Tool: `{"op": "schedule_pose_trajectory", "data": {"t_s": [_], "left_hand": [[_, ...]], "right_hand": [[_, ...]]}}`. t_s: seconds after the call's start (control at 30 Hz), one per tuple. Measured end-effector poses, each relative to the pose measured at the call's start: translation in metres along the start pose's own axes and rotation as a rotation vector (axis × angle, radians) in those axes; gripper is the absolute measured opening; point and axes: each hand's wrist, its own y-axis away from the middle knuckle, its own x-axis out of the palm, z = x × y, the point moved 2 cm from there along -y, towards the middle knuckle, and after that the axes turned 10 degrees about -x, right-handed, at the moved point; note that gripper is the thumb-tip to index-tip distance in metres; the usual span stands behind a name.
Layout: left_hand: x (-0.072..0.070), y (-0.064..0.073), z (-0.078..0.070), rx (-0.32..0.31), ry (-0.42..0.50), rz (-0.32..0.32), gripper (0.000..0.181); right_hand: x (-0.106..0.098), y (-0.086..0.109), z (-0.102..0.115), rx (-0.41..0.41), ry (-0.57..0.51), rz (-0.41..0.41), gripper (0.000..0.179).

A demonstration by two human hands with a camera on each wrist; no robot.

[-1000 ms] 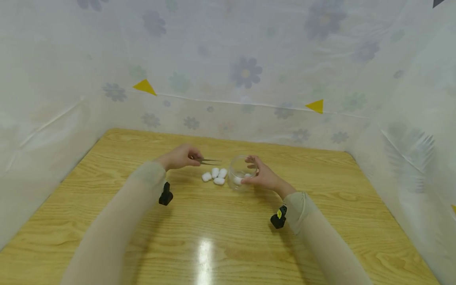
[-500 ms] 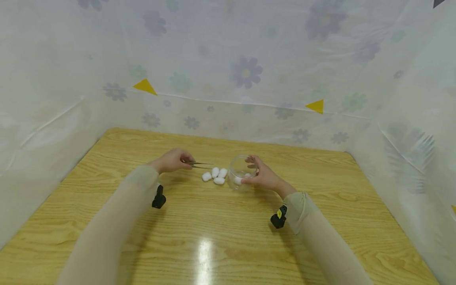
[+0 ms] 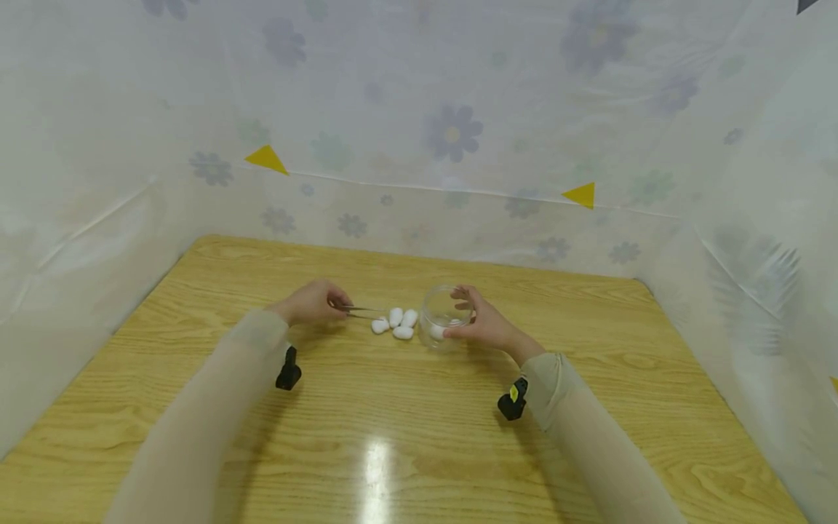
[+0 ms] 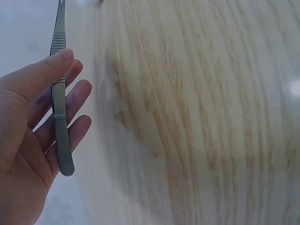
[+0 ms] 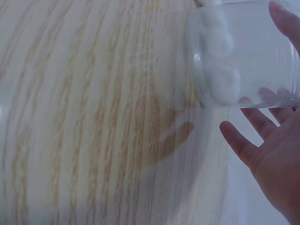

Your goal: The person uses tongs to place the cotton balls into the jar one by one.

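Observation:
My left hand (image 3: 314,302) pinches metal tweezers (image 4: 59,103) between thumb and fingers. The tweezers' two tips stand apart and point right, right at the leftmost of several white cotton balls (image 3: 403,332) grouped on the table. To the right of that group stands a clear glass jar (image 3: 437,306), upright, its mouth uncovered. My right hand (image 3: 487,322) grips the jar from the right, thumb on the near side and fingers round the far side. White cotton balls (image 5: 224,84) lie at the bottom inside the jar, as the right wrist view shows through the glass.
Everything stands on a wood-grain table (image 3: 393,407) with rounded far corners. Flower-patterned sheeting (image 3: 366,109) rises behind it and along both sides. Yellow triangles (image 3: 267,159) are fixed to the back sheet. A black wrist camera (image 3: 288,371) hangs under each sleeve.
My left hand has moved left and nearer, bringing the tweezers from behind the cotton balls down to the leftmost one. My right hand and the jar stay in place.

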Motion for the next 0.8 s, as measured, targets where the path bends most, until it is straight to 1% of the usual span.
{"op": "schedule_pose_trajectory", "data": {"t_s": [0.03,0.1,0.27,0.3,0.43,0.5,0.63,0.8], "left_hand": [[0.001,0.000,0.001,-0.001,0.000,0.003,0.018],[0.002,0.000,0.003,-0.001,-0.005,0.009,0.017],[0.006,-0.002,0.011,-0.018,-0.010,0.019,0.017],[0.007,-0.003,0.012,-0.022,-0.011,0.018,0.017],[0.007,-0.002,0.010,-0.012,-0.031,0.007,0.016],[0.007,-0.002,0.008,-0.022,-0.041,0.004,0.014],[0.006,0.000,0.005,-0.023,-0.072,0.006,0.013],[0.005,0.000,0.005,-0.018,-0.114,0.003,0.010]], "right_hand": [[0.000,0.001,0.004,0.002,0.000,0.001,0.085],[0.000,0.001,0.005,0.010,-0.002,0.003,0.084],[0.001,-0.006,-0.021,0.003,0.010,-0.005,0.087],[0.001,-0.006,-0.023,-0.001,0.015,-0.007,0.088],[0.000,-0.006,-0.024,-0.013,0.024,-0.010,0.088],[0.000,-0.006,-0.024,-0.019,0.023,-0.009,0.088],[0.000,-0.006,-0.025,-0.017,0.021,-0.006,0.089],[0.001,-0.006,-0.025,-0.010,0.035,-0.006,0.090]]}}
